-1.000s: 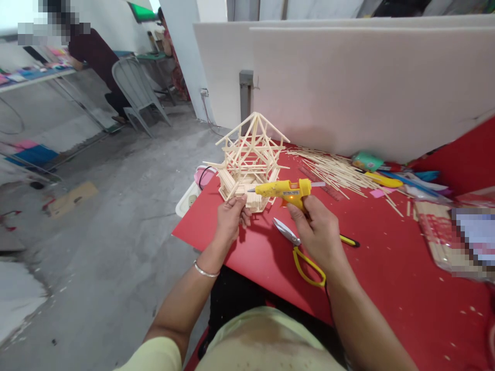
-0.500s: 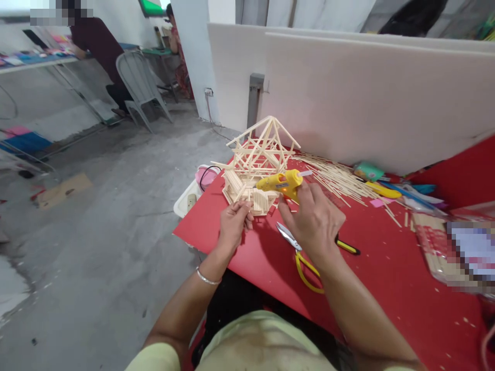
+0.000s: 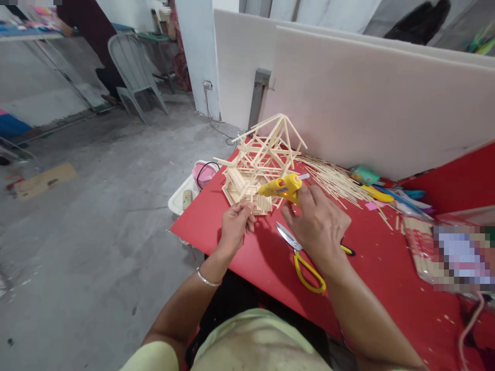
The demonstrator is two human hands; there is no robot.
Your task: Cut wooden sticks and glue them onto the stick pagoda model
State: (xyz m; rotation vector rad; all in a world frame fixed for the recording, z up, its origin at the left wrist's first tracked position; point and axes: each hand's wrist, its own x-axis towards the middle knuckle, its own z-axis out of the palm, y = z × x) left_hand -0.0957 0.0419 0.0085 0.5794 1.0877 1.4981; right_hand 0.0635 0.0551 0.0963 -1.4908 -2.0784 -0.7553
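A house-like model of thin wooden sticks (image 3: 270,152) stands on the red table (image 3: 371,288), with an open peaked frame on top. My right hand (image 3: 319,219) is closed round a yellow glue gun (image 3: 282,188), its nozzle pointing left over the model's front. A translucent glue stick pokes out of the gun's back. At the model's near edge, my left hand (image 3: 236,224) is pinched; what lies between its fingertips is too small to make out. Scissors with yellow handles (image 3: 309,273) lie below my right hand. Part of a yellow and black cutter (image 3: 348,250) shows beside my right wrist.
Loose sticks (image 3: 332,180) spread behind and right of the model. A packet of sticks (image 3: 419,247) lies at the right. Left of the table is a white tray (image 3: 176,201) with a pink container. White boards (image 3: 348,98) stand behind. A seated person (image 3: 91,31) is at far left.
The glue gun's nozzle has dropped slightly and sits nearer my left fingertips. The whole view has shifted a little. Both hands keep their grips.
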